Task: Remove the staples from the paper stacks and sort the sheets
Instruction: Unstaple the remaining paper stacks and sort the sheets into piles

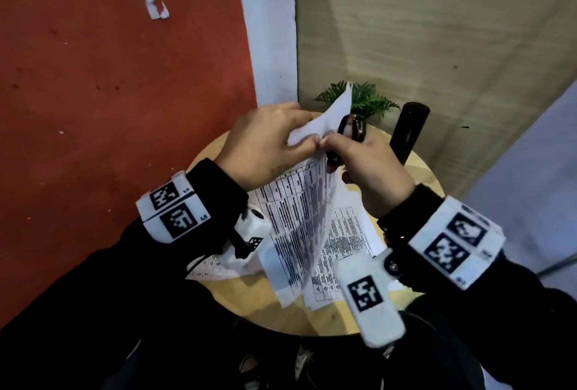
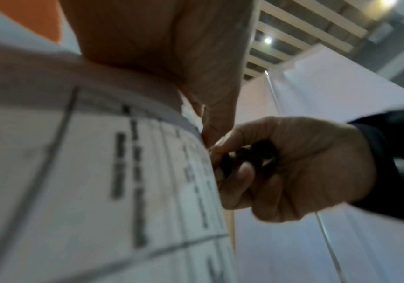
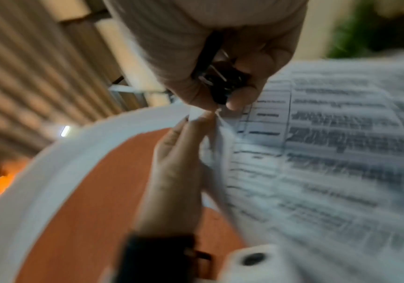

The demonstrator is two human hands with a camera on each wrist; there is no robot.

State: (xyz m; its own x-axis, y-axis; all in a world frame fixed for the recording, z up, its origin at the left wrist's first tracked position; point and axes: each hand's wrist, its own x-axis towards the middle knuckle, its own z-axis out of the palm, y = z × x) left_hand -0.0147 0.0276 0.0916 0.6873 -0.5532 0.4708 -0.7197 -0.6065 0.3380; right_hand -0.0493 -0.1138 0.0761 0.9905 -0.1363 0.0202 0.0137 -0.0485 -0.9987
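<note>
A stapled stack of printed sheets hangs above a round wooden table. My left hand pinches the stack's top corner, where one sheet folds upward. My right hand grips a black staple remover, its tip at that same corner beside my left fingertips. The left wrist view shows the right hand curled round the black tool at the paper's edge. In the right wrist view the remover meets the corner of the printed sheets, which my left hand holds.
More printed sheets lie flat on the table under the held stack. A small green plant and a black cylinder stand at the table's far side. A red wall lies left, a beige panel behind.
</note>
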